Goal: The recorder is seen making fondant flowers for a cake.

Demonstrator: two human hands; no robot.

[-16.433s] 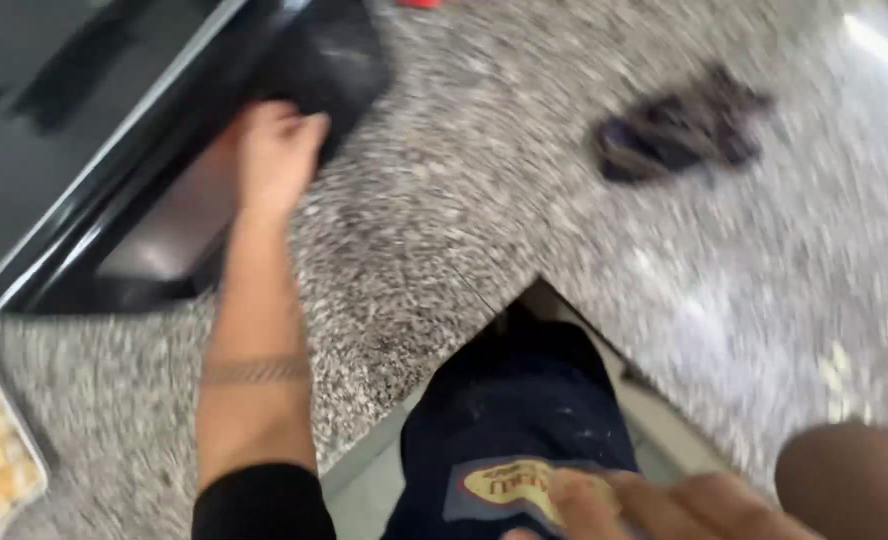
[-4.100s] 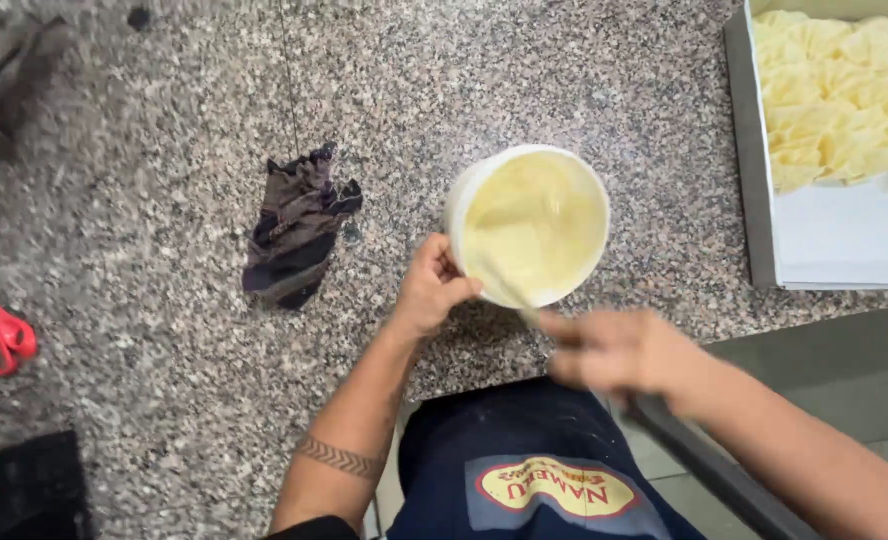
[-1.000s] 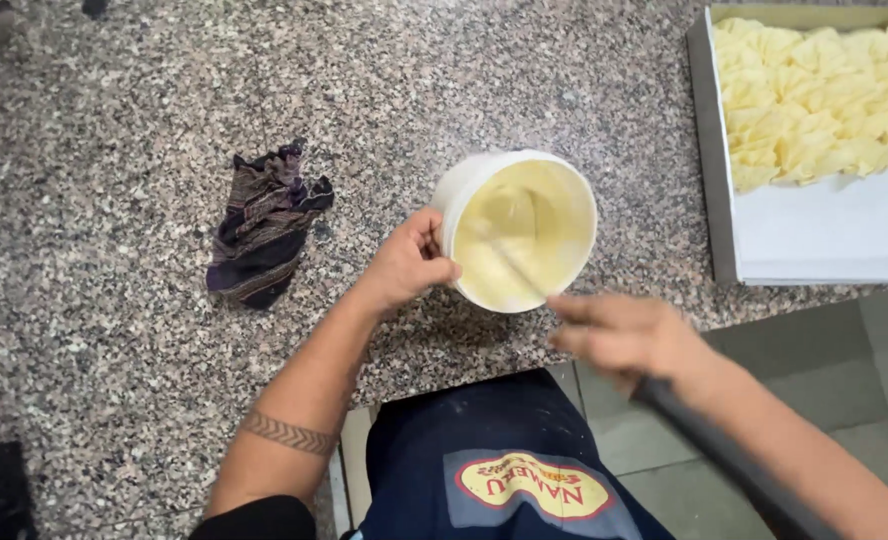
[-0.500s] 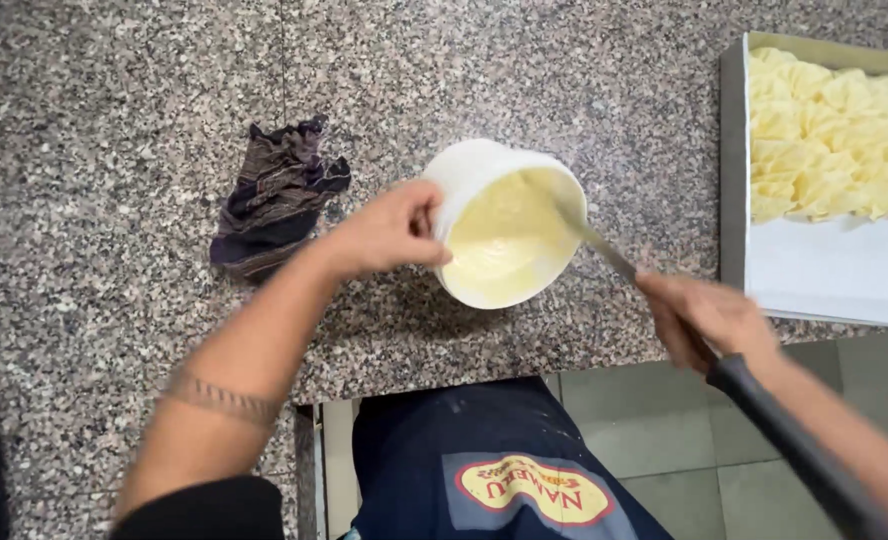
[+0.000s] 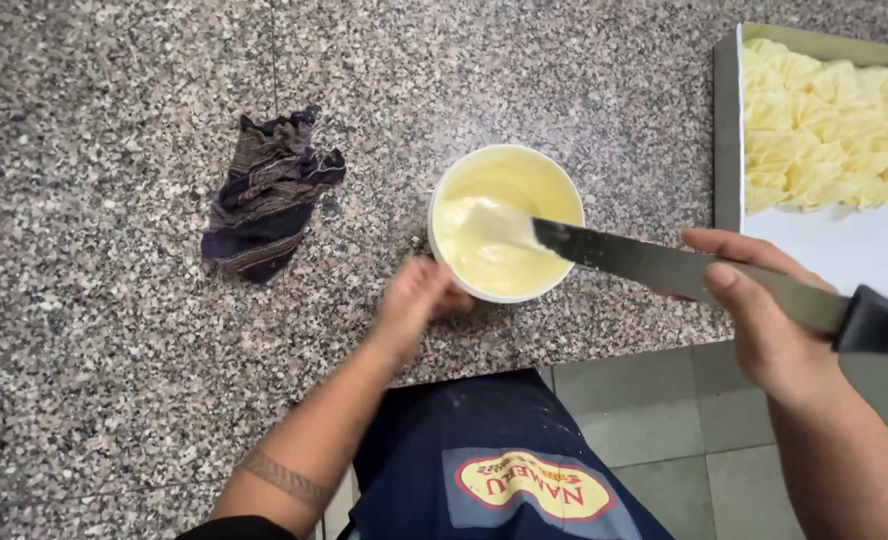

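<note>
Round white tub (image 5: 505, 222) of pale yellow cream, knife (image 5: 664, 268) tip smeared.

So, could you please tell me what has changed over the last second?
The right hand has drawn back from the tub, lifting the knife so its blade lies across the rim, tip coated in cream. The left hand still steadies the tub. The cloth and tray lie as before.
</note>
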